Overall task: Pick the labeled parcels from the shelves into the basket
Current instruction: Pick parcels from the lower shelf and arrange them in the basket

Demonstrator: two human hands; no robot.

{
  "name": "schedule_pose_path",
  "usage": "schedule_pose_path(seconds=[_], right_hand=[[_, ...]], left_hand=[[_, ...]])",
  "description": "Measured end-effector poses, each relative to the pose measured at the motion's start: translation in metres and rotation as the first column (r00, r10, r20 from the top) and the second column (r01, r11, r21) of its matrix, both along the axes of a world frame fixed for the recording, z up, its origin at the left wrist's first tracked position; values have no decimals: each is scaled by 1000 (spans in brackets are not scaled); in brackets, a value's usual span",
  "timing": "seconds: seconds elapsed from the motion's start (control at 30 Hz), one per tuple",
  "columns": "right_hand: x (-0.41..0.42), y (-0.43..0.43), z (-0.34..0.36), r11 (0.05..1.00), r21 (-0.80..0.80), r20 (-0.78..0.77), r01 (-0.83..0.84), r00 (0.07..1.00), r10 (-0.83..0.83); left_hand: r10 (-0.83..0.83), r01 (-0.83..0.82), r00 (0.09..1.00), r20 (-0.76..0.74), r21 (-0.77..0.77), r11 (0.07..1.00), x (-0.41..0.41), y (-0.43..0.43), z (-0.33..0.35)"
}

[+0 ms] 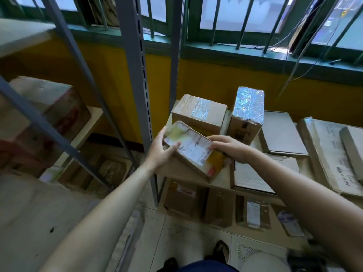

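At the frame's centre we hold a labeled parcel (193,152) in both hands, above the front edge of the shelf (220,183). Our left hand (160,152) clamps its upper-left end, thumb across the label; our right hand (229,148) grips the right edge, fingers closed on it. Its long axis runs from upper left to lower right, label face up and tilted towards us. Behind it stands a brown box (198,113), and right of that an upright foil-taped box (246,114).
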State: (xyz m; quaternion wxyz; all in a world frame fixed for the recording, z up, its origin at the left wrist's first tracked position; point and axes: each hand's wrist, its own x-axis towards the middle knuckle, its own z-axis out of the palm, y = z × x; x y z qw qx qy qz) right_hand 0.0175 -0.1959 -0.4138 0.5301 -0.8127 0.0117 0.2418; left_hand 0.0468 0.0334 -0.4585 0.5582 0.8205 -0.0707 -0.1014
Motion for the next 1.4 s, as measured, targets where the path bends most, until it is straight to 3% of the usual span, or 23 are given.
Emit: schedule_pose_path(seconds=[0.1, 0.17, 0.27, 0.37, 0.43, 0.5, 0.6, 0.7, 0.77, 0.87, 0.97, 1.03, 1.1, 1.17, 1.27, 1.33, 1.4], right_hand=[[4, -5, -3, 996, -29, 70, 81, 994, -79], [7, -3, -2, 988, -138, 41, -66, 997, 73], [6, 10, -3, 948, -189, -140, -256, 963, 232], [7, 13, -8, 942, -219, -95, -255, 966, 240], [12, 10, -9, 944, -224, -44, -243, 970, 239], [18, 9, -9, 935, -233, -3, -268, 961, 275], [28, 8, -8, 927, -255, 92, -275, 947, 307], [34, 7, -9, 898, -364, 169, -247, 931, 324], [37, 8, -7, 880, -435, 236, -191, 919, 316], [42, 6, 3, 823, -561, 446, -88, 806, 390], [52, -7, 15, 818, -567, 639, 95, 678, 364], [64, -17, 20, 703, -697, 528, 141, 764, 370], [74, -25, 21, 487, -872, 265, 42, 878, 398], [79, -28, 16, 375, -927, 168, -11, 881, 441], [83, -31, 14, 352, -936, 192, 3, 842, 504], [84, -34, 18, 356, -934, 175, -23, 839, 515], [85, -38, 21, 368, -929, 157, -48, 848, 506]], left_hand=[[-32, 30, 998, 44, 60, 998, -1, -6, -1], [-51, 46, 997, 62, 83, 995, 0, -11, -2], [-83, 71, 993, 86, 131, 989, 2, -17, -1], [-111, 85, 986, 128, 196, 977, 1, -19, 2], [-138, 28, 935, 326, 321, 947, 0, -20, 3], [-329, 51, 822, 466, 514, 856, 3, -21, 2], [-588, 167, 758, 281, 789, 592, 6, -18, 9], [-650, 147, 737, 186, 895, 422, 9, -13, 9], [-648, 97, 737, 192, 919, 383, 7, -15, 7], [-567, 30, 791, 229, 911, 411, -2, -21, 3], [-503, -26, 812, 295, 880, 474, -8, -28, 8], [-408, -102, 830, 382, 821, 562, 0, -35, 20], [-240, -186, 871, 428, 741, 646, 16, -45, 34], [-93, -206, 929, 359, 709, 674, 35, -54, 47], [-34, -73, 992, 124, 761, 645, 62, -62, 56], [-47, 45, 999, -15, 690, 723, 74, -62, 56], [-58, 94, 995, -84, 524, 846, 80, -62, 55]])
